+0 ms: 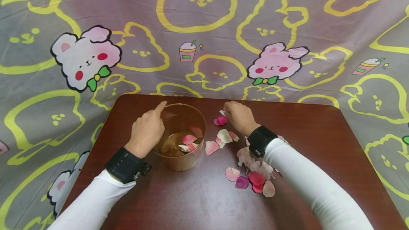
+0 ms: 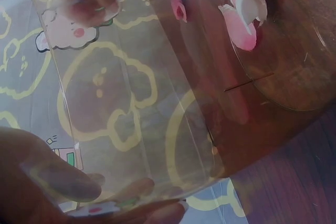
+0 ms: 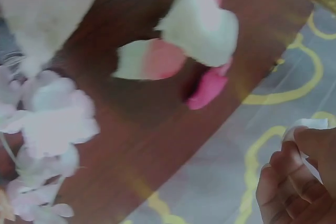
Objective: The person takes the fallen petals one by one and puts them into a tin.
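Observation:
A clear plastic cup [image 1: 188,159] stands on the brown table [image 1: 198,201] with a few pink and white petals [image 1: 189,140] in its bottom. My left hand [image 1: 159,113] grips the cup's near-left rim; in the left wrist view its fingers [image 2: 58,182] lie against the clear wall [image 2: 136,108]. My right hand [image 1: 228,111] is right of the cup and pinches a small white petal [image 1: 223,112], also seen as the white petal [image 3: 311,125] between its fingertips [image 3: 286,182]. A magenta petal [image 1: 221,120] lies just below that hand.
Loose petals [image 1: 223,137] lie scattered right of the cup, and a denser pile with small blossoms [image 1: 255,173] sits under my right forearm. A cartoon-print cloth [image 1: 204,27] hangs behind and around the table. The table's far edge [image 1: 287,103] is close to my right hand.

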The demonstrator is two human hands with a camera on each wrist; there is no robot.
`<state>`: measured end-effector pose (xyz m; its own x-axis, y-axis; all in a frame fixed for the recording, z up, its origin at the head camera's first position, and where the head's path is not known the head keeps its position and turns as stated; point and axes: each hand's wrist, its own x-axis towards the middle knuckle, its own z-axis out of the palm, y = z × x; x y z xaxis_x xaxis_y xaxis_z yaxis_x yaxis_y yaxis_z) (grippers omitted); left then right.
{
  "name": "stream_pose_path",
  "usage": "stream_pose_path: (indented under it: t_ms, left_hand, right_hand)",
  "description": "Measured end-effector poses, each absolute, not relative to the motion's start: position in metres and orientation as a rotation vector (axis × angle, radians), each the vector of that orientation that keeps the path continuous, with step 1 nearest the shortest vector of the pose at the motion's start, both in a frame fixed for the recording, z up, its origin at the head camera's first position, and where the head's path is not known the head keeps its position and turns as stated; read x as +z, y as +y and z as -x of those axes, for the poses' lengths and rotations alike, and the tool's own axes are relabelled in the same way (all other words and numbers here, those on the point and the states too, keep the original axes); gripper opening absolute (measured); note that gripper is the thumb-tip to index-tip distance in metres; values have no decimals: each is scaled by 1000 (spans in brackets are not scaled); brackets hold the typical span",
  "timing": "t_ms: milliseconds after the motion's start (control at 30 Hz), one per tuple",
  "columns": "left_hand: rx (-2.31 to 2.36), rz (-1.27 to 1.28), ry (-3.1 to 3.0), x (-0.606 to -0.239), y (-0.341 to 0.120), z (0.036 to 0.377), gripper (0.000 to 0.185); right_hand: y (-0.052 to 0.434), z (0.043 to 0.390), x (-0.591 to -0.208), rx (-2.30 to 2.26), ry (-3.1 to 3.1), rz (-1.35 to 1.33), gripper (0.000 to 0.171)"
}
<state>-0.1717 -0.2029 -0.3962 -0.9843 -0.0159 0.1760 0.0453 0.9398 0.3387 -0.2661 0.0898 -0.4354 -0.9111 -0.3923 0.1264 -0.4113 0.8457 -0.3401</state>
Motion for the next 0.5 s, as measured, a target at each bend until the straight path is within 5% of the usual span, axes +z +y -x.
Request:
stream_pose_path:
  t_ms: [500]
  left_hand:
    - [-518,18,-2926,-397,-203,172,54]
  right_hand:
    - [73,250,-413,651,-2878,-737,9]
